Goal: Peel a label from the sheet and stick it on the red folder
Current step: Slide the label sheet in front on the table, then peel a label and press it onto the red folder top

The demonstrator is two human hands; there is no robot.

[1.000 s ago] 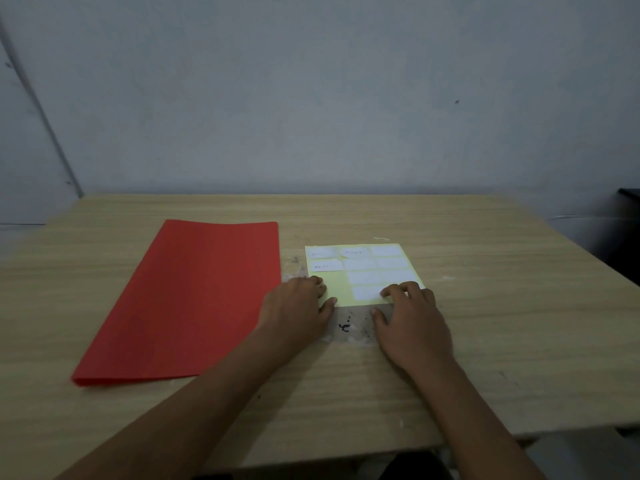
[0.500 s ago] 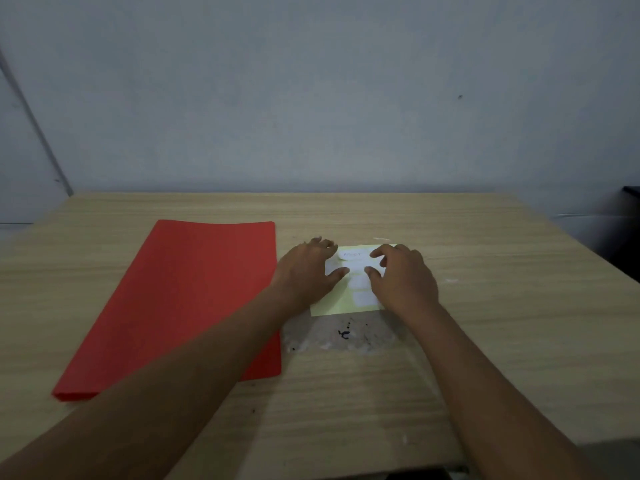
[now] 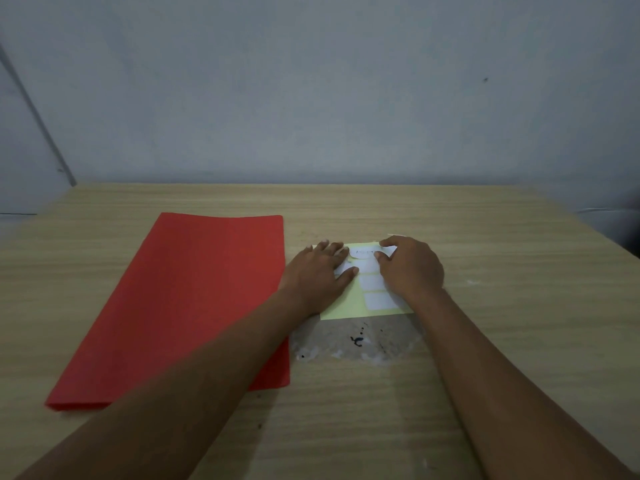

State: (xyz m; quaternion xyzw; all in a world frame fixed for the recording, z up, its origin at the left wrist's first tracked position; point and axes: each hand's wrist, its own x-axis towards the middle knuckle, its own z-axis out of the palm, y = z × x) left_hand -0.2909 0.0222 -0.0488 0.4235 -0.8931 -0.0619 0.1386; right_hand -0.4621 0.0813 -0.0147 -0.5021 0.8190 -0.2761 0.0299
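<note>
Left hand flat on label sheet, right hand pinching label

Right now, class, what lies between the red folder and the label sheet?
In the head view, the left hand covers that gap, its fingers on the label sheet; bare table shows beyond the red folder.

Light wood-grain desk pushed up against a plain grey-blue wall. There's a scuffed whitish patch with black ink marks near the middle of the desk, and one tiny dark speck on the wall.
</note>
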